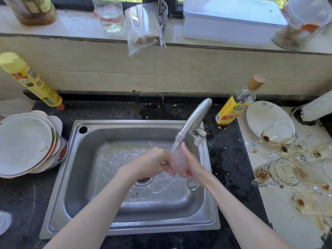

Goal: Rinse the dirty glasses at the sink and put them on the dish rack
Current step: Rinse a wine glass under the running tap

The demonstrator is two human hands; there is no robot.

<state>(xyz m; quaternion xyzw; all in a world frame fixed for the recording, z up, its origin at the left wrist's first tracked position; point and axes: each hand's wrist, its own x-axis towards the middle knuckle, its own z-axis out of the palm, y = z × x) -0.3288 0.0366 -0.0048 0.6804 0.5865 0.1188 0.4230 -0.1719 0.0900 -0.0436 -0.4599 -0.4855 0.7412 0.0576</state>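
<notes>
A clear stemmed wine glass is sitting between both hands over the rectangular stainless-steel sink, directly under the spout of the curved grey metal tap, with water running over its bowl and its round foot showing below the right wrist. The sink is taking the splash, and water is spreading across its floor around the drain. The dark speckled stone tabletop is surrounding the sink on all sides. A stack of white plates and bowls is resting on it to the left. To the right, a cluster of dirty clear glasses with brown residue is lying tipped on a pale stained surface, beside a white oval plate. A yellow-labelled bottle with a tan cap is standing behind the tap, and a yellow spray can is leaning at the far left. The right hand is curling its grip round the far side of the glass bowl. The left hand is pinching the near side with bent fingers.
</notes>
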